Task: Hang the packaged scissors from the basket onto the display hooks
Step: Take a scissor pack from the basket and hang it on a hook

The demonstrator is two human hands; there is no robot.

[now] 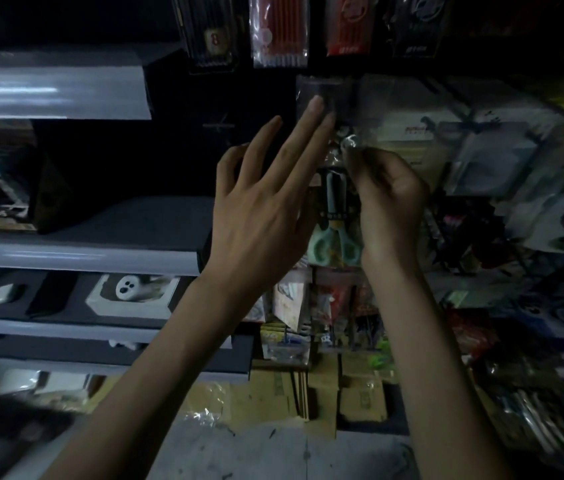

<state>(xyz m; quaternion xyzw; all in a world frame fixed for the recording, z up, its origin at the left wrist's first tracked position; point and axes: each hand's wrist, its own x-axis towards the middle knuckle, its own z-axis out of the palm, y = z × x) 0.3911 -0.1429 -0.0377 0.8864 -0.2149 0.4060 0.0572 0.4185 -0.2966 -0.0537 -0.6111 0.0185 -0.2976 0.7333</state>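
A packaged pair of scissors with pale green handles hangs upright in a clear plastic pack in front of the display wall. My right hand pinches the pack's crinkled top, fingers curled round it. My left hand is raised beside the pack with its fingers straight, their tips touching the clear top flap. The hook itself is hidden in the dark behind the flap. No basket is in view.
Packs of pens hang above. Grey shelves with boxed goods run along the left. Hanging packaged goods crowd the right. Cardboard boxes stand on the floor below.
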